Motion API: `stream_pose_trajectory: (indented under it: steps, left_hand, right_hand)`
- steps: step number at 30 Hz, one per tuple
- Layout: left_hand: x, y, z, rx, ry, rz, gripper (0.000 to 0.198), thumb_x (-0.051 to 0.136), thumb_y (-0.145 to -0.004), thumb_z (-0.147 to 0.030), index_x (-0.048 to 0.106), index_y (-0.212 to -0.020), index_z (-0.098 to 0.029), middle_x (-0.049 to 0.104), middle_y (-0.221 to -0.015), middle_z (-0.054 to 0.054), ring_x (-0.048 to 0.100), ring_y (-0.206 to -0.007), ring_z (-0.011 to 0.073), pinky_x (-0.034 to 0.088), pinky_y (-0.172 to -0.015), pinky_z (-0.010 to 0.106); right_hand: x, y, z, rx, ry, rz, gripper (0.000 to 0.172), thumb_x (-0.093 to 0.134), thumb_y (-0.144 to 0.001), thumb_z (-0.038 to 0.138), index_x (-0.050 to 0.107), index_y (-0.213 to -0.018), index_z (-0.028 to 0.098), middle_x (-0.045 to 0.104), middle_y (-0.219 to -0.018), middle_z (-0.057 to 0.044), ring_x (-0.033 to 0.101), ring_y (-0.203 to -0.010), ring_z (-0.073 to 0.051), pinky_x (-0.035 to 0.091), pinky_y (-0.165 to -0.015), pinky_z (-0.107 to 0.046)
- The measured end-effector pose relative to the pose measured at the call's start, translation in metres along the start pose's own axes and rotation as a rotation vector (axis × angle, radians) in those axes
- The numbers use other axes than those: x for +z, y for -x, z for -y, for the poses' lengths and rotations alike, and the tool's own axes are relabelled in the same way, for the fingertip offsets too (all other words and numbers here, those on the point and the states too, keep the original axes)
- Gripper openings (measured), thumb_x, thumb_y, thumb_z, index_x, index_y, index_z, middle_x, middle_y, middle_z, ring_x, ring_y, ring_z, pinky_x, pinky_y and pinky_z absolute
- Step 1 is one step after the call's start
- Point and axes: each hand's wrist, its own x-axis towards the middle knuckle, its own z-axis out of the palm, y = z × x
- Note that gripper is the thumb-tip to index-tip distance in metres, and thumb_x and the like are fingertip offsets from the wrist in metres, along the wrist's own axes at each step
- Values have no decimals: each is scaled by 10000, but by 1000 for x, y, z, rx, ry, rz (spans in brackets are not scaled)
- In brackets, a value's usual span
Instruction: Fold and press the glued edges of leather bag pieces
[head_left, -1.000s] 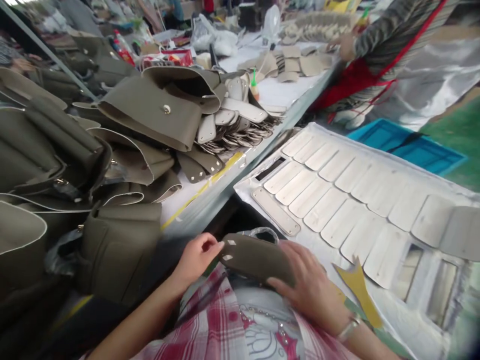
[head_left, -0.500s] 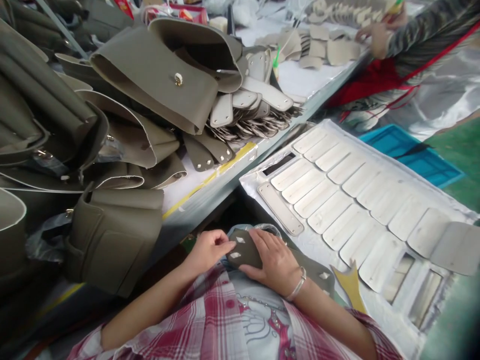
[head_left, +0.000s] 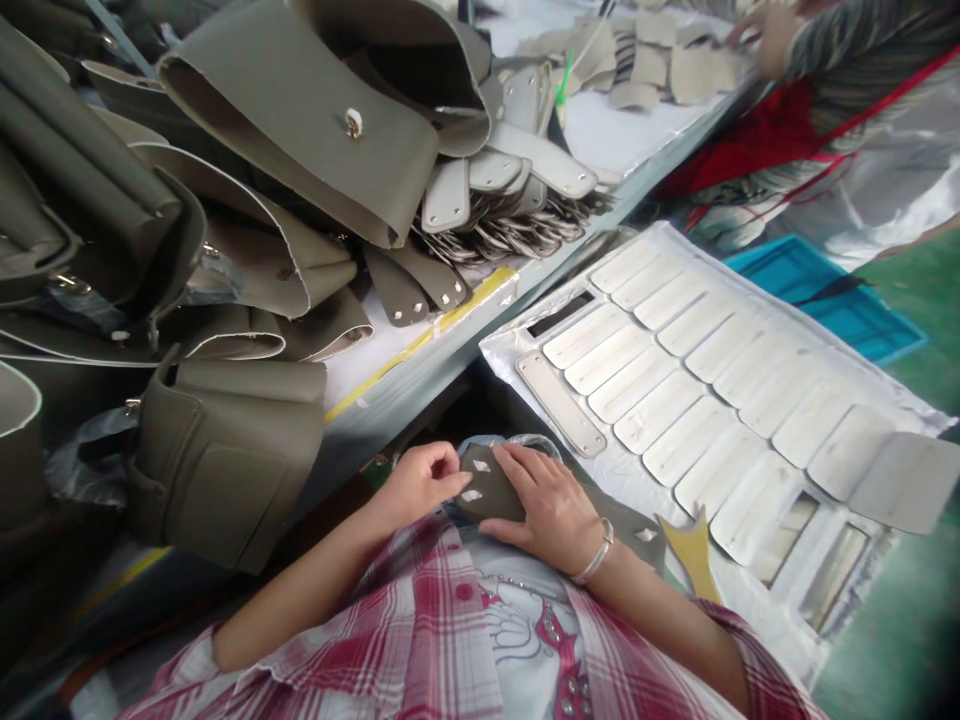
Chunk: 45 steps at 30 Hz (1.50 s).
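Across my lap lies an olive-grey leather strap piece (head_left: 495, 500) with rounded ends and white diamond-shaped spots. Two spots show near its left end and one near its right end. My left hand (head_left: 427, 484) is closed, thumb and forefinger pinched together at the left end beside the lower spot. What lies between those fingertips is too small to make out. My right hand (head_left: 551, 510) rests flat over the middle of the strap piece, fingers stretched toward its far edge and thumb apart along the near edge. It covers part of the piece.
Olive leather bags (head_left: 232, 460) and pale strap pieces (head_left: 495, 215) crowd the table at left. At right, a white board (head_left: 502, 365) bears rows of pale leather pieces (head_left: 690, 440) and a yellow forked piece (head_left: 694, 555). Beyond are a blue crate (head_left: 832, 300) and another person's hand (head_left: 772, 35).
The view has shifted a little, so the table and bags sit higher in the picture. Both hands keep nearly the same place on the strap piece.
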Motion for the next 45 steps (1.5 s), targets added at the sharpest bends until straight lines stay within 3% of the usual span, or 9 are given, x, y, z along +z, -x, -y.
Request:
stream_pose_trajectory:
  steps: [5,11,15,21,24,28,36,41,45]
  left_hand:
    - [5,-2,1,35,106,-22,218,574,-741,-234,438,-907,-195,391,-665,-68,410,-591,86,364,-536,189]
    - [-2,-14,-6,-19,64,131,370,525,-744,-218,476,-1111,-235,433,-722,-52,467,-584,100,433,-491,198]
    - [-10,-19,-20,86,-209,219,387,530,-770,-224,548,-1156,-217,599,-977,27,574,-851,163,481,-806,294]
    - [8,-25,-64,388,-559,-114,364,353,-925,-352,533,-1171,-155,575,-1104,92,536,-1042,196,404,-960,347]
    - [34,-28,-69,597,-688,-68,385,347,-934,-368,498,-1202,-137,552,-1168,105,498,-1103,207,384,-979,346]
    - [63,-30,-53,647,-1015,134,414,368,-916,-437,522,-1153,-135,609,-1005,108,558,-943,248,433,-822,387]
    - [67,-28,-51,605,-1131,160,438,305,-915,-488,564,-975,-139,603,-889,102,559,-867,252,412,-764,384]
    - [46,-24,-43,766,-895,236,841,520,-704,-698,367,-1304,-128,485,-1264,138,438,-1161,274,310,-1013,407]
    - [38,-20,-35,676,-965,254,991,679,-556,-648,318,-1335,-154,448,-1296,134,398,-1188,307,272,-1037,459]
  right_hand:
    - [-1,-2,2,30,-26,-25,753,665,-699,514,439,-1311,138,497,-1260,-151,470,-1118,-308,397,-934,-454]
    - [-3,-3,4,54,-25,6,762,674,-696,515,439,-1314,137,493,-1265,-146,461,-1120,-308,383,-945,-458]
    - [-3,1,6,62,-43,15,785,667,-699,546,423,-1325,140,471,-1291,-152,441,-1148,-316,359,-967,-485]
    - [-38,24,-23,104,-401,-72,737,481,-815,604,321,-1363,136,473,-1298,-143,460,-1182,-246,383,-998,-409]
    - [-52,50,-47,318,-307,-212,534,305,-928,476,361,-1330,129,475,-1292,-135,443,-1201,-216,351,-1028,-386]
    - [-40,77,-58,549,-40,-11,452,281,-947,402,464,-1251,122,543,-1201,-134,507,-1119,-240,393,-962,-376]
    - [-26,77,-56,629,84,188,495,156,-966,439,590,-1020,208,640,-941,-69,611,-862,-215,438,-740,-329]
    - [-30,88,-61,436,-12,49,475,286,-940,476,507,-1215,158,559,-1182,-106,521,-1080,-221,400,-919,-357]
    - [-27,95,-55,180,55,-43,916,553,-707,691,374,-1334,48,432,-1318,-192,388,-1213,-304,282,-1041,-443]
